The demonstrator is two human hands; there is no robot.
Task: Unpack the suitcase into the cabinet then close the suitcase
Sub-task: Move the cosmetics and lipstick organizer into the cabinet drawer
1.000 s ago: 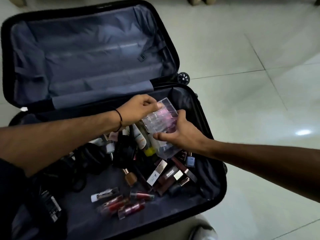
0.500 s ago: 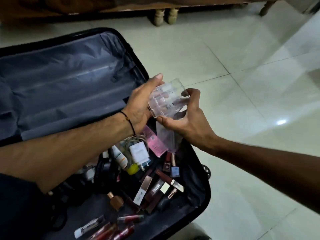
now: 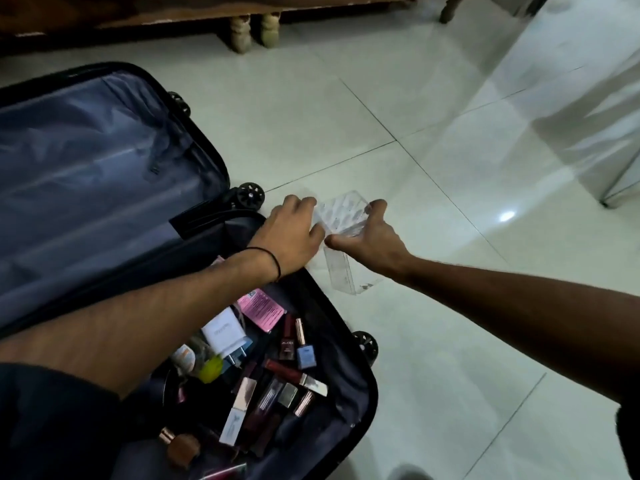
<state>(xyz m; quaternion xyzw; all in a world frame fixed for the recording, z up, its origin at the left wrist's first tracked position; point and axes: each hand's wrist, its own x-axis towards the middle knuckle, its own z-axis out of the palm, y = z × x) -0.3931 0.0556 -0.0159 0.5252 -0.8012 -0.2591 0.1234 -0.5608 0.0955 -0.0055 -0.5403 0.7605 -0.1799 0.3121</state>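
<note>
So, biggest thing first: the tiled floor (image 3: 450, 109) looks like it's serving as a staging area. The suitcase (image 3: 86, 161) lies flat open on it with the lid thrown back, grey lining bare and the lower half full of clutter. Dark wooden furniture (image 3: 166, 8) on turned legs runs along the far edge; can't tell if that's the cabinet.

Next down is the clear organiser (image 3: 343, 216), a see-through compartment box. It's out of the case, just beside the right rim and low over the tiles, though I can't tell if it's actually touching them. My guess is it's being parked there so the small stuff can go into it and travel as one load.

The left grip (image 3: 294, 233) is curled against its left side. The right grip (image 3: 367, 237) spans it with the thumb near and the fingers on the far edge. Both are holding the organiser, probably two-handed because clear plastic is slippery.

Smallest bits: the white charger (image 3: 221, 332), pink leaflet (image 3: 263, 310), blue bottle (image 3: 306, 355) and a pile of lipsticks (image 3: 298, 375) all sit in the case's lower half, not yet unpacked.
</note>
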